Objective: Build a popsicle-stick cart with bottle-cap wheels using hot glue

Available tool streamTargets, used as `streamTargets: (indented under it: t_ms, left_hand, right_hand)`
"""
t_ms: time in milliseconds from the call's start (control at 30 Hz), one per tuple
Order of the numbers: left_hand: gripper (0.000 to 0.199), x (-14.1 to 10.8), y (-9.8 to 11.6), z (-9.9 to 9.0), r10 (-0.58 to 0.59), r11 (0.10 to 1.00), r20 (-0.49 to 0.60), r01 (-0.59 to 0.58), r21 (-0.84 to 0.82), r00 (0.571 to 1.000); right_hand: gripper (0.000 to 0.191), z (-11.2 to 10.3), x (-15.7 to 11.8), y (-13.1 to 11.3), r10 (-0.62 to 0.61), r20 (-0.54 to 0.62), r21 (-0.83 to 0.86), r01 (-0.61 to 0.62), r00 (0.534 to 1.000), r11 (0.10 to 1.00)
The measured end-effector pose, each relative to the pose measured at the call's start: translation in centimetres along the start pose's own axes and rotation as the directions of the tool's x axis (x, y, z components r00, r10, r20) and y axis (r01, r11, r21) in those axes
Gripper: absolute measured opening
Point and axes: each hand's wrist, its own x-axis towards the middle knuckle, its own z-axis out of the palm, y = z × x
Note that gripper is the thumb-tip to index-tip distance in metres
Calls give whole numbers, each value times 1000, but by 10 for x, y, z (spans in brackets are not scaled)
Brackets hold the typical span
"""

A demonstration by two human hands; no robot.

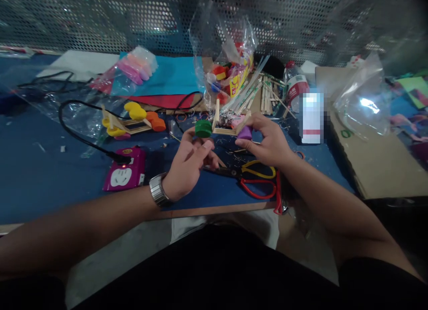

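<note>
A small wooden-stick frame (224,132) is held above the table between my two hands. Stacked green round caps (203,128) sit at its left end, and a purple round cap (245,132) at its right. My right hand (270,140) pinches the purple cap end between thumb and fingers. Curled around the lower left side of the green caps is my left hand (189,165), thumb just under them; its exact contact is partly hidden. Scissors (245,173) with yellow and red handles lie below the frame. Another stick frame (135,126) with yellow and orange caps stands to the left.
A purple power strip (125,169) with a black cable is at left. Behind lie coloured sheets (174,74), a plastic bag of caps (230,74) and loose wooden sticks (266,96). A bottle (296,87), lit phone (312,118) and cardboard (377,167) are at right.
</note>
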Motion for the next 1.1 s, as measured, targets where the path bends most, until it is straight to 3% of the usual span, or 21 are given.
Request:
streamTargets:
  t_ms: [100,167,267,300,367,600,767,1100]
  left_hand:
    - [43,-6,5,1,-20,997,82,14,82,996]
    - [49,-11,12,1,-31,973,296,-39,227,955]
    - [55,-18,22,1,-99,914,620,-174,365,779]
    - [53,-20,23,0,-119,906,680,-201,373,723]
    - [48,-21,24,0,-134,898,740,-235,372,659]
    - [38,-20,20,0,-120,882,747,-275,383,654]
    - [36,-19,19,2,-118,871,755,-298,390,645]
    - [39,-20,19,2,-116,874,756,-296,386,644]
  right_hand:
    - [49,-2,1,0,40,-38,28,-39,998,999]
    - [47,-2,1,-2,60,-50,36,-59,997,998]
    - [45,1,-2,-5,47,-25,19,-47,999,999]
    - [44,2,-3,-6,34,-10,6,-34,999,999]
    - [43,6,-6,-8,9,31,-28,-8,999,1000]
    - [28,22,-12,-14,-38,241,-119,68,970,991]
    - [28,25,-13,-15,37,323,-190,27,946,981]
    - [35,30,-15,-17,23,343,-220,57,939,974]
